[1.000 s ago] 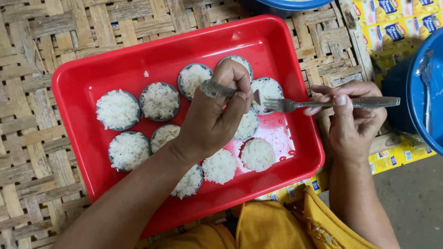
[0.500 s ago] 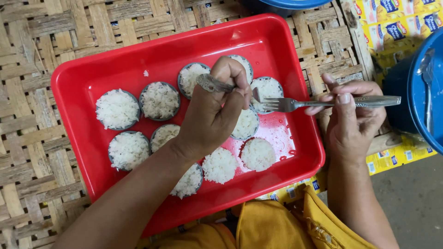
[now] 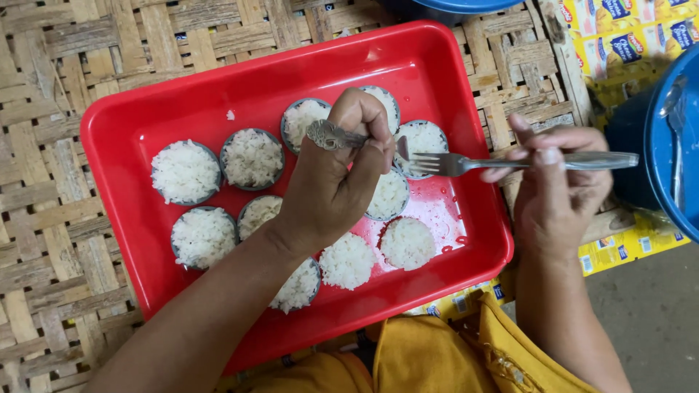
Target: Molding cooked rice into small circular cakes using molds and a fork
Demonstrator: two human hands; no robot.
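A red plastic tray [image 3: 182, 109] lies on a woven bamboo surface and holds several small round metal cups packed with white rice [image 3: 186, 171]. Two rice rounds [image 3: 408, 242] near the tray's front right sit without a visible cup. My left hand [image 3: 331, 193] hovers over the tray's middle, shut on a metal utensil with an ornate handle [image 3: 329, 135]; its working end is hidden behind my fingers. My right hand [image 3: 557, 193] is at the tray's right edge and grips a metal fork [image 3: 466, 164], whose tines point left over a rice cup [image 3: 426, 138].
A blue basin [image 3: 673, 156] with a metal spoon inside stands at the right edge. Another blue rim [image 3: 466, 6] shows at the top. Yellow printed packaging [image 3: 619, 29] lies under the basin. Yellow clothing [image 3: 437, 356] is at the bottom.
The ornate handle in my left hand has tipped slightly to the left. The fork and my right hand have barely shifted. The rice cups have not moved.
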